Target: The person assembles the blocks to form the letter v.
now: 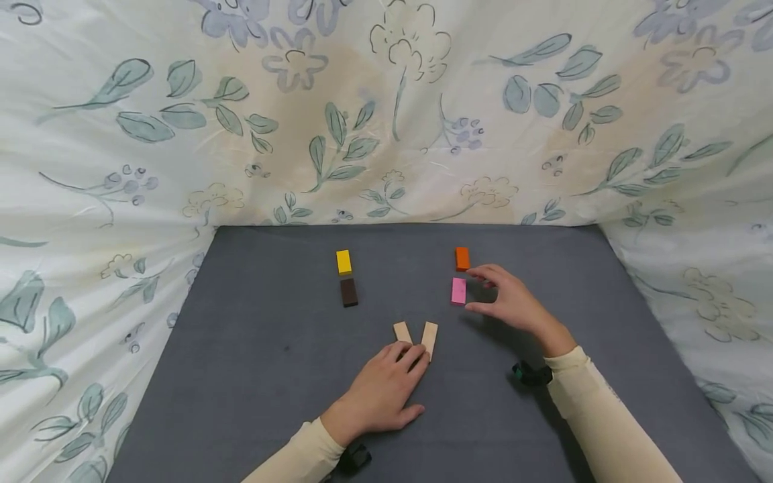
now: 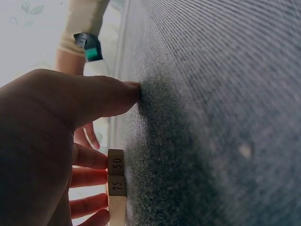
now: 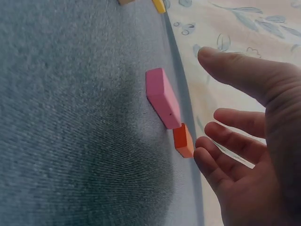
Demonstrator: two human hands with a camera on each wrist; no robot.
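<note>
My left hand (image 1: 385, 390) rests its fingertips on two plain wooden blocks (image 1: 429, 339), which lie at an angle to each other on the dark cloth. In the left wrist view, the end faces of the wooden blocks (image 2: 117, 185) read 50 and 75; the fingers reach to them while the thumb touches the cloth. My right hand (image 1: 513, 300) hovers just right of a pink block (image 1: 459, 291), thumb and fingers spread apart and holding nothing. Behind the pink block lies an orange block (image 1: 461, 259). In the right wrist view a gap shows between the hand and the pink block (image 3: 162, 99).
Left of the middle, a yellow block (image 1: 343, 262) lies behind a dark brown block (image 1: 349, 292). Dark grey cloth (image 1: 253, 376) covers the table. A floral curtain (image 1: 386, 134) hangs along the back and both sides.
</note>
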